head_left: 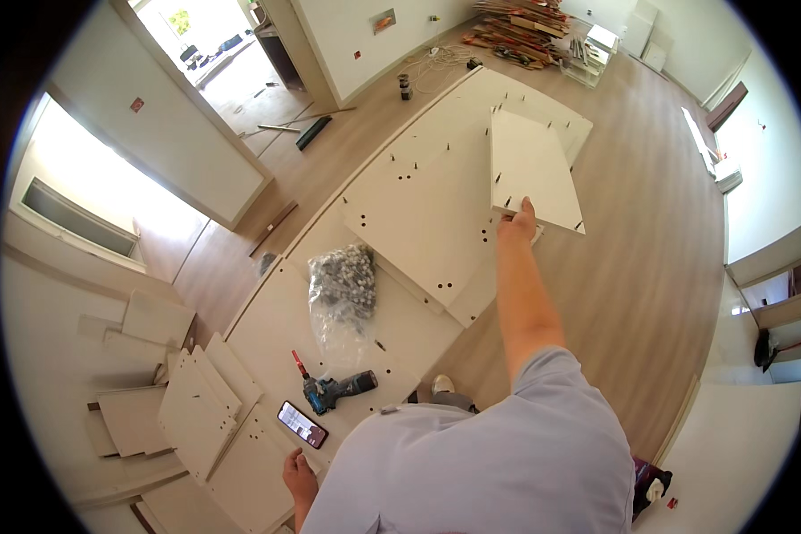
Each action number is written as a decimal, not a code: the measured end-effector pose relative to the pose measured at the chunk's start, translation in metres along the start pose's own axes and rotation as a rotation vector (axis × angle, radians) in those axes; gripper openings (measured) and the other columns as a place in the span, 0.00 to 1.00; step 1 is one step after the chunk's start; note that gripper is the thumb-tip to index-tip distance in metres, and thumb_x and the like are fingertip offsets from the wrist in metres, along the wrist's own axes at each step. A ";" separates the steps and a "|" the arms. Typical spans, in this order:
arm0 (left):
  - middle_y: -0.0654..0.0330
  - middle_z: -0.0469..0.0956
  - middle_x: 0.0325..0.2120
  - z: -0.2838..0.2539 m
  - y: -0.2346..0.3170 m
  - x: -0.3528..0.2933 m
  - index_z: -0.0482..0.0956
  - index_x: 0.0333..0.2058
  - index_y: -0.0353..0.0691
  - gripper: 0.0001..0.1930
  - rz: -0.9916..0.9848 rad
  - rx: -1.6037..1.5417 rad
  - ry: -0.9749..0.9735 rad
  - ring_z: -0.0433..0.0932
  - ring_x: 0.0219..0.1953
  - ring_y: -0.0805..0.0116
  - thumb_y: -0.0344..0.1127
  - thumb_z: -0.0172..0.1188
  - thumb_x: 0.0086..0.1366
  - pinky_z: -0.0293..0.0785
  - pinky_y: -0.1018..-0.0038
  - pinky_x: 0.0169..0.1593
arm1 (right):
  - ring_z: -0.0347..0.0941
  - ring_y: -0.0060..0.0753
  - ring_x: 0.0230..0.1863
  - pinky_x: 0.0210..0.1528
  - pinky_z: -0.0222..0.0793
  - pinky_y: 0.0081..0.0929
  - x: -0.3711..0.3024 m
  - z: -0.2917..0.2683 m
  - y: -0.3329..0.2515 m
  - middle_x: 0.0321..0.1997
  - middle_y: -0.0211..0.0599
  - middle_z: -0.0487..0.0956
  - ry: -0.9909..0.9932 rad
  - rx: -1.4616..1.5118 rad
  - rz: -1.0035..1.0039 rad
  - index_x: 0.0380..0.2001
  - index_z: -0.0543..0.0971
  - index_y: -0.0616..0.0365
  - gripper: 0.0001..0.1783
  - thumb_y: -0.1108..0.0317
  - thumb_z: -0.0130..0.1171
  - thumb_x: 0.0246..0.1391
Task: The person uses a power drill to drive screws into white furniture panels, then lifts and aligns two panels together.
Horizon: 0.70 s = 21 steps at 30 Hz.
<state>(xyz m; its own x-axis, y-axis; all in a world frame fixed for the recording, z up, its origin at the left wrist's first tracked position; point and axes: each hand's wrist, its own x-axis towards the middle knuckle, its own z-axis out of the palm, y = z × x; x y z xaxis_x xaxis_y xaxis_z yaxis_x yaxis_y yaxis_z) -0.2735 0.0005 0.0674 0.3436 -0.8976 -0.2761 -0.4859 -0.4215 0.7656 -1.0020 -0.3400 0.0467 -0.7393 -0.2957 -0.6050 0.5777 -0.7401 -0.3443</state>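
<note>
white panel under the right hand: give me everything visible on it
The small white panel is a flat rectangular board, seemingly laminated wood, with dowel pegs and small fittings along its left edge and corners. It lies on the larger drilled white panel on the wooden floor. The right hand grips its near edge, arm stretched out.

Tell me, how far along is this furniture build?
Early to midway, it seems. Done: dowels already stand in the big white panel on the floor. In hand: the right hand grips the edge of a smaller white panel lying on it, while the left hand rests on a board near the phone. Left: a stack of loose panels, a full bag of hardware and the cordless drill lying idle.
</note>
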 end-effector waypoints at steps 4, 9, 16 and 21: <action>0.70 0.71 0.20 0.000 0.007 -0.013 0.79 0.49 0.31 0.12 -0.056 -0.050 0.007 0.66 0.18 0.82 0.32 0.54 0.76 0.63 0.79 0.23 | 0.80 0.37 0.52 0.47 0.85 0.32 -0.001 0.022 0.024 0.55 0.39 0.79 0.038 -0.039 0.033 0.57 0.71 0.63 0.19 0.70 0.61 0.66; 0.69 0.72 0.20 -0.004 -0.014 -0.027 0.81 0.49 0.32 0.12 -0.056 -0.049 0.046 0.66 0.18 0.82 0.33 0.54 0.75 0.64 0.79 0.23 | 0.79 0.42 0.51 0.50 0.83 0.37 0.021 0.026 0.055 0.56 0.42 0.76 -0.034 -0.101 0.162 0.59 0.69 0.63 0.20 0.66 0.56 0.70; 0.69 0.73 0.21 -0.008 -0.022 -0.049 0.81 0.48 0.33 0.12 -0.099 0.069 0.071 0.68 0.20 0.82 0.34 0.55 0.75 0.66 0.78 0.26 | 0.71 0.47 0.52 0.59 0.73 0.44 0.046 0.025 0.072 0.54 0.49 0.71 -0.141 -0.361 0.429 0.56 0.68 0.67 0.23 0.57 0.51 0.71; 0.65 0.77 0.25 -0.013 -0.028 -0.053 0.81 0.50 0.33 0.14 -0.110 0.119 0.051 0.70 0.24 0.79 0.36 0.55 0.74 0.69 0.77 0.30 | 0.71 0.49 0.55 0.62 0.70 0.45 0.048 0.032 0.065 0.57 0.52 0.69 -0.271 -0.487 0.642 0.59 0.65 0.71 0.28 0.57 0.54 0.68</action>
<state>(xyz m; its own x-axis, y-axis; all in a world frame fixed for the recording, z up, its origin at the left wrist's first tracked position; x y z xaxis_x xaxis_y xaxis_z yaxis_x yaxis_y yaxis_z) -0.2674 0.0614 0.0677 0.4391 -0.8388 -0.3219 -0.5340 -0.5318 0.6573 -1.0111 -0.4220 0.0180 -0.2383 -0.7500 -0.6170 0.9521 -0.0550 -0.3009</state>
